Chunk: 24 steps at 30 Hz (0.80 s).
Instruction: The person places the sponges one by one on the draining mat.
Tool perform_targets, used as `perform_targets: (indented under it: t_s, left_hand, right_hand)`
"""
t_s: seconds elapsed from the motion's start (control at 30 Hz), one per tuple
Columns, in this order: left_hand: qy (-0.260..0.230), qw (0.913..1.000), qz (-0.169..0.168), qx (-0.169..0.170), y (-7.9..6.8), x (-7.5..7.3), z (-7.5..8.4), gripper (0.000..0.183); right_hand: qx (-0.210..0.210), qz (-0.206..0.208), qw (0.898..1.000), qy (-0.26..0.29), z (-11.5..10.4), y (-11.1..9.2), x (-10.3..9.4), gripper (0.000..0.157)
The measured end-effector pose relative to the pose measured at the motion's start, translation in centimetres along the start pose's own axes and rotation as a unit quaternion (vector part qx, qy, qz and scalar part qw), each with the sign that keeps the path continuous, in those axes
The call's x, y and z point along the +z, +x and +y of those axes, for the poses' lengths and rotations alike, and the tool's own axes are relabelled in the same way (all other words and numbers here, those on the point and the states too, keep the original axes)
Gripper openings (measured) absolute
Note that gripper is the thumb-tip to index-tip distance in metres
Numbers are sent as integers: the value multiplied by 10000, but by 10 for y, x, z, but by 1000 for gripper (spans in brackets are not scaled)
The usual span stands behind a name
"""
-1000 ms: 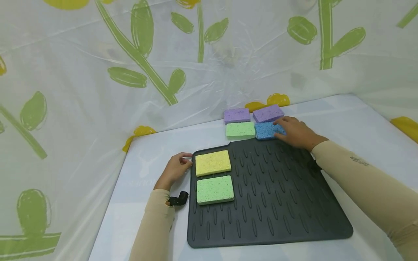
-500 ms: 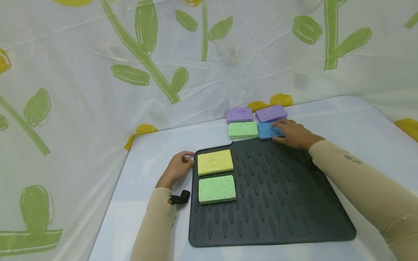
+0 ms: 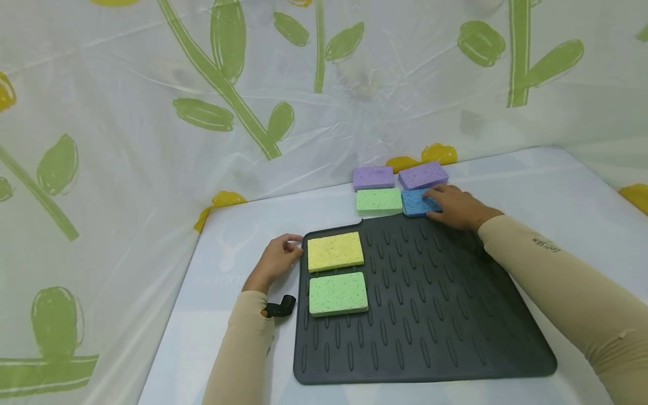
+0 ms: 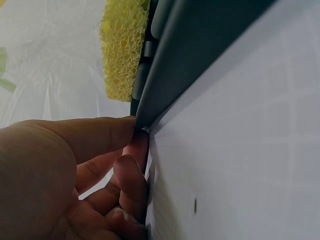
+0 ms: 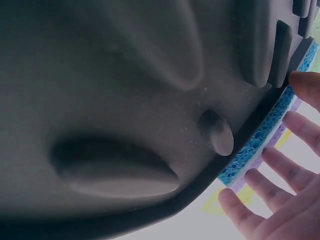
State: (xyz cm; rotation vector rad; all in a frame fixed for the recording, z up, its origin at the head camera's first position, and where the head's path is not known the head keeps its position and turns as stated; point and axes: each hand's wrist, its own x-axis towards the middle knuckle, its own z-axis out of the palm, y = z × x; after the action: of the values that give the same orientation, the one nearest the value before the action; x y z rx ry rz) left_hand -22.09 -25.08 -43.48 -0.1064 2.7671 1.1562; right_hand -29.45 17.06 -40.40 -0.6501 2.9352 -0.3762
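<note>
Blue sponge (image 3: 413, 203) sits on the white desk (image 3: 197, 306) at 12 o'clock of the black mat (image 3: 420, 315). The right grip (image 3: 458, 208), loose and spread, touches it. At 10 o'clock, the left grip (image 3: 275, 260) pinches the mat's edge.

A curtained-off tabletop workspace, room type unclear, shown by 1 white table (image 3: 531, 194) and flower-printed plastic sheeting (image 3: 324, 135) behind it.

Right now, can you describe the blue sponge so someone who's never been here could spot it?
On the white table, find the big dark mat and look just past its far edge. There the blue sponge sits right of a green sponge, in front of a purple sponge, with the right hand at its right end. It is the only blue sponge in sight.
</note>
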Motion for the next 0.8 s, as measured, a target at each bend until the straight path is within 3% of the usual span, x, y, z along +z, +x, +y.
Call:
perform_targets:
  t_s: [0.27, 0.8]
  left_hand:
    - [12, 10000, 1, 31, -2, -2, 4, 35]
    - [5, 10000, -12, 42, 1, 0, -1, 35]
  right_hand:
    - [-81, 87, 9999, 51, 3, 5, 0, 45]
    - [-404, -133, 9976, 548, 14, 14, -2, 40]
